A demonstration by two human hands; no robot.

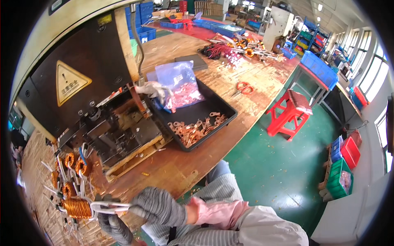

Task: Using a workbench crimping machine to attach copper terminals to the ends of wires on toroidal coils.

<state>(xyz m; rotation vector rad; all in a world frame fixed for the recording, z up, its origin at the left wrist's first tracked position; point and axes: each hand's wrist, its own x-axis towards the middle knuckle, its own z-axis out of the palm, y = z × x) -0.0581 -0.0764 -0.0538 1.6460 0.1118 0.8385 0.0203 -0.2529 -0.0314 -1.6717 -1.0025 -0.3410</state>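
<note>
Copper coil [77, 208], leads [98, 210] between closed right fingers [138, 207]

Green floor [254, 176] surrounds the red stool [299, 102]; the wooden table [223, 88] runs left of it, shelves [312, 37] stand beyond it, and bright windows [375, 73] line the wall [371, 151] to its right.

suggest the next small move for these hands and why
Probably ease the white leads together: they seem to bow apart between the copper coil and the right hand, which pinches their far ends, and the left hand is right beside them, handy for squeezing.
</note>
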